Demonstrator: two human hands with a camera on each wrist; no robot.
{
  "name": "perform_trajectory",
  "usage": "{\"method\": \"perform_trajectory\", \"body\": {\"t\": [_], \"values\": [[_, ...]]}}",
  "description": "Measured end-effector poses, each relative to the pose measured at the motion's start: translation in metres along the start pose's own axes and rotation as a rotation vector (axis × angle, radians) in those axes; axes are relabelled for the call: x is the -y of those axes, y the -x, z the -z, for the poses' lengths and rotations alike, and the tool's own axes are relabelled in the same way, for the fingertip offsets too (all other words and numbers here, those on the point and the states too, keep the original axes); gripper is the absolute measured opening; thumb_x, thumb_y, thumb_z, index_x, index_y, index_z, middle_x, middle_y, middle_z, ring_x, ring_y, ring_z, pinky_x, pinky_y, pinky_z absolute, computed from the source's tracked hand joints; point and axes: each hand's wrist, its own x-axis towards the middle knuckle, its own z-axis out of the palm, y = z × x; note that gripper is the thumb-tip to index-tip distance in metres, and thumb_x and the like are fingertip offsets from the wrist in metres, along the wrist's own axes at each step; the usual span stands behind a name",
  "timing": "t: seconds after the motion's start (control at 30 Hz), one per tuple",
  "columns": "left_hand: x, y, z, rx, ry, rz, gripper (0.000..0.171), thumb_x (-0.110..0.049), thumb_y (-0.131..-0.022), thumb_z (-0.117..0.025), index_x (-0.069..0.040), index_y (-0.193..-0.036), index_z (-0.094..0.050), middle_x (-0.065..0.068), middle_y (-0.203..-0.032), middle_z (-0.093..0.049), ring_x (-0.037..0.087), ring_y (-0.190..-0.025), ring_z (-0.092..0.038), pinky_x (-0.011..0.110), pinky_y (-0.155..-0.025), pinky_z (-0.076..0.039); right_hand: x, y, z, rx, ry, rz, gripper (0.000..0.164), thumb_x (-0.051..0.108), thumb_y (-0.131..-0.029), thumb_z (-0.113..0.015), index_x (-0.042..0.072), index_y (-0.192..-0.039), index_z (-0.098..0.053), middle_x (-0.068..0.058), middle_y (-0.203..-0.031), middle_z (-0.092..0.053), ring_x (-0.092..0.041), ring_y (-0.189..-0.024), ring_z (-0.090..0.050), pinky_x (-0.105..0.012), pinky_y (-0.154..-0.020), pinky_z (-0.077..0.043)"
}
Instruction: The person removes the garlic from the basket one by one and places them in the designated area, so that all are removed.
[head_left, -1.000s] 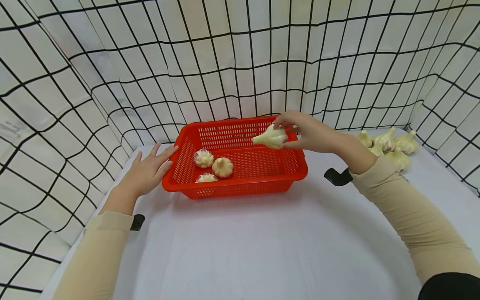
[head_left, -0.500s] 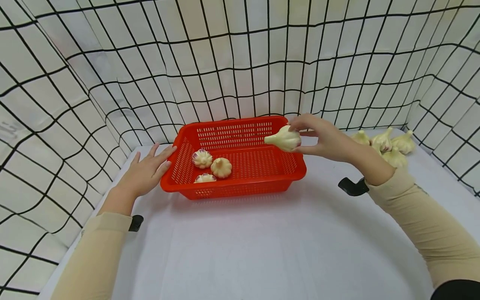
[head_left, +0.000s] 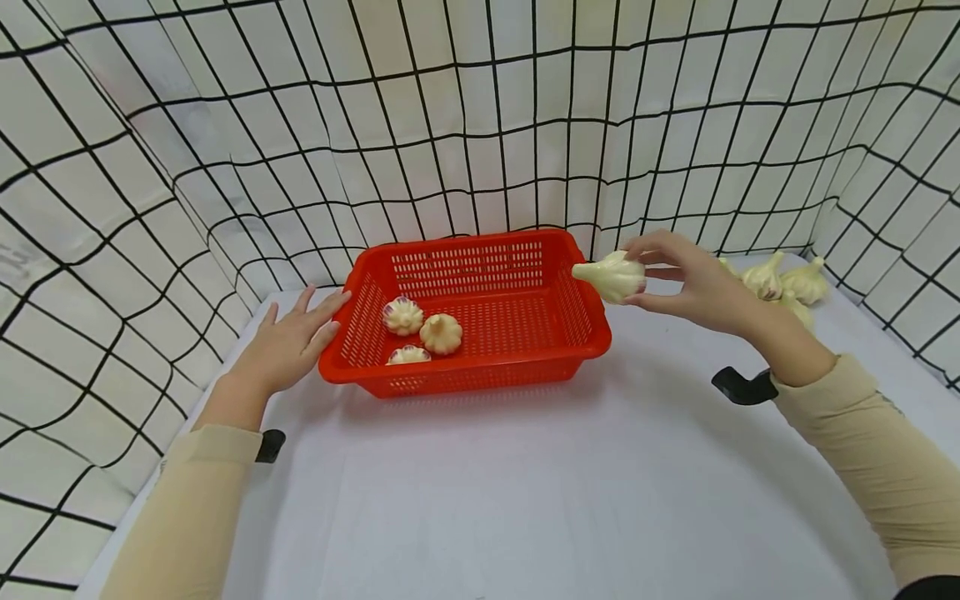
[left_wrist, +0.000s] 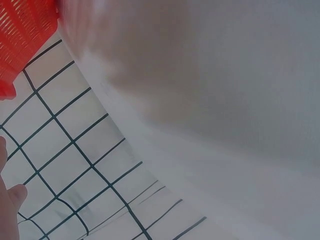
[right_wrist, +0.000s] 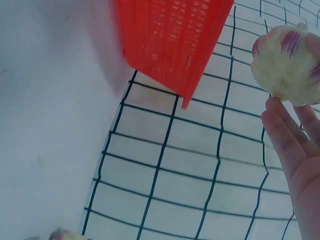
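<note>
My right hand point(head_left: 693, 283) pinches a garlic bulb point(head_left: 613, 277) between thumb and fingers, its stem pointing left over the right rim of a red plastic basket point(head_left: 480, 373). In the right wrist view the bulb point(right_wrist: 285, 65) shows purple streaks on its base, with fingertips against it. My left hand point(head_left: 288, 342) lies with fingers spread and straight, fingertips right at the basket's left rim. Inside the basket, at the left, sit a garlic bulb with purple marks point(head_left: 403, 316), a plain one point(head_left: 441, 334) and another point(head_left: 408, 355) partly hidden by the front wall.
Several garlic bulbs point(head_left: 804, 282) are heaped on the white table point(head_left: 480, 483) at the back right, partly hidden behind my right hand. Black netting point(head_left: 480, 125) over white walls encloses the table at the back and both sides.
My right hand has moved right with the garlic bulb, from over the basket's inside to its right rim. The left hand and the bulbs in the basket stay put.
</note>
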Motion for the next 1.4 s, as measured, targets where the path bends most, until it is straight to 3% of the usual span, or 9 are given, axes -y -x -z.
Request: {"method": "perform_trajectory", "body": {"t": [0.1,0.3,0.4,0.53,0.73,1.23,1.4], "values": [[-0.001,-0.001,0.0,0.005,-0.003,0.003,0.067,-0.054,-0.109,-0.028,-0.017,-0.165,-0.022,0.022,-0.164,-0.028,0.042,-0.155,-0.001,0.073,-0.116,0.004,-0.002,0.01,0.007,-0.013,0.011,-0.076,0.056,-0.01,-0.081,-0.082,0.001,-0.129,-0.056,-0.009,-0.13,-0.058,-0.007,-0.115,-0.06,-0.016,-0.095,-0.05],[0.0,-0.001,0.0,0.003,0.004,-0.001,0.067,-0.054,-0.109,-0.028,-0.017,-0.165,-0.022,0.022,-0.164,-0.027,0.042,-0.155,0.0,0.072,-0.116,0.005,-0.007,0.027,0.021,-0.049,-0.017,-0.248,0.057,-0.006,-0.083,-0.082,0.004,-0.133,-0.055,-0.009,-0.138,-0.054,-0.023,-0.119,-0.062,-0.011,-0.09,-0.049],[0.0,-0.001,0.0,0.003,0.008,-0.007,0.067,-0.053,-0.109,-0.027,-0.017,-0.165,-0.022,0.021,-0.165,-0.026,0.043,-0.155,-0.001,0.072,-0.116,0.007,-0.01,0.034,0.028,-0.086,-0.043,-0.296,0.056,-0.006,-0.085,-0.08,0.004,-0.133,-0.053,-0.008,-0.142,-0.053,-0.011,-0.119,-0.061,-0.011,-0.09,-0.05],[0.0,-0.001,0.0,0.002,0.01,-0.011,0.066,-0.053,-0.109,-0.027,-0.017,-0.165,-0.022,0.021,-0.165,-0.026,0.043,-0.155,-0.001,0.072,-0.116,0.007,-0.017,0.043,0.037,-0.14,-0.083,-0.3,0.055,-0.01,-0.086,-0.077,0.004,-0.133,-0.051,-0.004,-0.14,-0.054,0.003,-0.114,-0.059,-0.012,-0.089,-0.051],[0.001,0.0,0.0,0.001,0.014,-0.01,0.066,-0.052,-0.11,-0.027,-0.017,-0.165,-0.022,0.021,-0.165,-0.025,0.043,-0.155,-0.001,0.071,-0.116,0.008,-0.026,0.053,0.046,-0.189,-0.12,-0.322,0.057,-0.014,-0.086,-0.074,0.009,-0.133,-0.052,0.006,-0.134,-0.053,0.003,-0.112,-0.058,-0.012,-0.086,-0.052],[0.002,-0.001,-0.001,0.001,0.004,-0.002,0.066,-0.053,-0.109,-0.027,-0.018,-0.165,-0.021,0.022,-0.165,-0.025,0.042,-0.155,-0.001,0.072,-0.116,0.007,-0.044,0.077,0.069,-0.289,-0.069,-0.385,0.056,-0.007,-0.091,-0.072,0.022,-0.135,-0.053,0.016,-0.134,-0.05,0.009,-0.111,-0.054,-0.006,-0.084,-0.048],[0.001,0.0,-0.001,0.006,0.007,0.001,0.066,-0.053,-0.109,-0.028,-0.018,-0.165,-0.021,0.022,-0.165,-0.025,0.043,-0.155,0.0,0.072,-0.116,0.007,-0.049,0.085,0.077,-0.331,-0.07,-0.419,0.061,-0.004,-0.092,-0.071,0.024,-0.143,-0.054,0.015,-0.138,-0.049,0.011,-0.11,-0.054,-0.006,-0.081,-0.049]]}}
